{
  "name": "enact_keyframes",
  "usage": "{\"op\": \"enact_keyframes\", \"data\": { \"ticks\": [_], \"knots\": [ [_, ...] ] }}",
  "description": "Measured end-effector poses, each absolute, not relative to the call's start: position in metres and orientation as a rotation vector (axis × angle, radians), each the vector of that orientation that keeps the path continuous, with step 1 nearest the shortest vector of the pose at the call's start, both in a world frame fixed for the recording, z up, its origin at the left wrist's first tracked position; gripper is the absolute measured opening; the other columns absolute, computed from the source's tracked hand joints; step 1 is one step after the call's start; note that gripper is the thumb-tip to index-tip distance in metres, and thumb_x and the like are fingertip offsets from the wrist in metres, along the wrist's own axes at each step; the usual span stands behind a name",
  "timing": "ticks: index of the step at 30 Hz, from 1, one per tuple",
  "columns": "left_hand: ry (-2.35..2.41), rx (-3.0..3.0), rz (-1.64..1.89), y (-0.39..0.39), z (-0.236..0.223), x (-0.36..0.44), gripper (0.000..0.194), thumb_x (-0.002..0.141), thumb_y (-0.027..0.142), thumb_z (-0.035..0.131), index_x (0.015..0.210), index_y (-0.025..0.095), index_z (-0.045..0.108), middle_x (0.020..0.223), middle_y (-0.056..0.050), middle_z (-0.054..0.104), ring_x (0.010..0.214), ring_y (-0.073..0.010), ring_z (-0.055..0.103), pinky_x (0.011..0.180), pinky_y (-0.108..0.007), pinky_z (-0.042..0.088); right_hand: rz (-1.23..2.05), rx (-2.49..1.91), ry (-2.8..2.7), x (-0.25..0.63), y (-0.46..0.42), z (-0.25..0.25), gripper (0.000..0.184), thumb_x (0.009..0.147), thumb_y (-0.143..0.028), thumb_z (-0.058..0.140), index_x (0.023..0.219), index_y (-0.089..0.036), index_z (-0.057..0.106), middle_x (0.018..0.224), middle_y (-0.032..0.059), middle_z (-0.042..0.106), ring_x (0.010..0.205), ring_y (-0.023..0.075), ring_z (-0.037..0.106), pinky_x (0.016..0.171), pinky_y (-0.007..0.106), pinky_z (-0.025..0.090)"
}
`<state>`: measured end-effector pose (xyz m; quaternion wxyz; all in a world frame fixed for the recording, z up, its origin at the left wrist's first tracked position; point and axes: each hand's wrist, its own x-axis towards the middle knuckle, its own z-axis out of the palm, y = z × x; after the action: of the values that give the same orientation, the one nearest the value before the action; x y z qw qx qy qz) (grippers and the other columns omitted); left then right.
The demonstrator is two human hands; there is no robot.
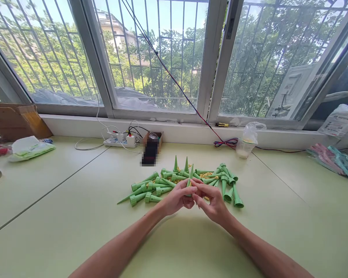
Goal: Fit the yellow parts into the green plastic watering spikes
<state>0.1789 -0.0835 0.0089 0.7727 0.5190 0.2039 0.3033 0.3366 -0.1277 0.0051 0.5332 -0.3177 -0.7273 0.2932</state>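
Observation:
A green plastic watering spike (191,172) stands point up between my hands, close above the table. My left hand (177,197) is closed around its lower part. Closed fingers of my right hand (213,200) meet the same spike from the other side, thumb and fingertips against its lower end. A bit of yellow shows at the spike between the fingers; its shape is mostly hidden. Around and behind my hands lie several more green spikes (139,197), some with ribbed caps. Small yellow pieces (207,175) are scattered among them. Two spikes (175,164) stand upright at the back.
Along the windowsill sit a power strip (120,142), a small box (155,144) with a blurred dark patch, a bundle of wires (226,142) and a bagged plastic cup (246,144). Plastic packs (333,160) lie far right. A tissue pack (31,148) and cardboard box (16,121) are at left.

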Motion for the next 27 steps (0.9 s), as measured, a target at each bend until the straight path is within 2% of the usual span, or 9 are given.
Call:
{"op": "enact_keyframes", "data": {
  "ticks": [4, 12, 17, 21, 27],
  "knots": [
    [0.440, 1.132, 0.658, -0.083, 0.007, 0.178, 0.028, 0.085, 0.036, 0.064, 0.100, 0.017, 0.052, 0.063, 0.006, 0.040, 0.049, -0.0046, 0.030, 0.046, -0.019, 0.019, 0.688, -0.765, -1.731, 0.337, -0.127, 0.004, 0.034, 0.088, -0.021, 0.056, 0.121, -0.016, 0.067, 0.059, -0.0022, 0.059, 0.054, 0.0122, 0.052, 0.077, 0.035, 0.055],
    [0.446, 1.134, 0.655, -0.084, 0.008, 0.178, 0.027, 0.085, 0.037, 0.064, 0.098, 0.018, 0.050, 0.064, 0.006, 0.040, 0.049, -0.0046, 0.030, 0.046, -0.019, 0.020, 0.738, -0.766, -1.729, 0.336, -0.127, 0.008, 0.032, 0.089, -0.024, 0.055, 0.116, -0.015, 0.069, 0.058, -0.0014, 0.059, 0.052, 0.0117, 0.051, 0.060, 0.027, 0.052],
    [0.455, 1.116, 0.649, -0.085, 0.009, 0.179, 0.028, 0.083, 0.037, 0.066, 0.097, 0.018, 0.051, 0.063, 0.007, 0.039, 0.048, -0.0045, 0.030, 0.046, -0.019, 0.019, 0.711, -0.780, -1.719, 0.336, -0.126, 0.004, 0.033, 0.089, -0.025, 0.054, 0.117, -0.015, 0.068, 0.055, -0.0029, 0.055, 0.052, 0.0113, 0.049, 0.061, 0.028, 0.052],
    [0.462, 1.119, 0.657, -0.085, 0.009, 0.180, 0.029, 0.082, 0.038, 0.067, 0.098, 0.018, 0.052, 0.063, 0.006, 0.040, 0.049, -0.0046, 0.032, 0.046, -0.019, 0.019, 0.693, -0.772, -1.705, 0.336, -0.126, 0.000, 0.038, 0.088, -0.026, 0.055, 0.124, -0.016, 0.062, 0.062, -0.0019, 0.055, 0.055, 0.0121, 0.050, 0.060, 0.028, 0.052],
    [0.468, 1.126, 0.662, -0.084, 0.009, 0.180, 0.031, 0.078, 0.038, 0.070, 0.095, 0.018, 0.053, 0.071, 0.003, 0.048, 0.050, -0.0043, 0.036, 0.045, -0.019, 0.020, 0.716, -0.777, -1.705, 0.335, -0.125, -0.003, 0.048, 0.088, -0.026, 0.056, 0.134, -0.019, 0.047, 0.065, -0.0047, 0.046, 0.058, 0.0119, 0.050, 0.059, 0.025, 0.050]
  ]
}}
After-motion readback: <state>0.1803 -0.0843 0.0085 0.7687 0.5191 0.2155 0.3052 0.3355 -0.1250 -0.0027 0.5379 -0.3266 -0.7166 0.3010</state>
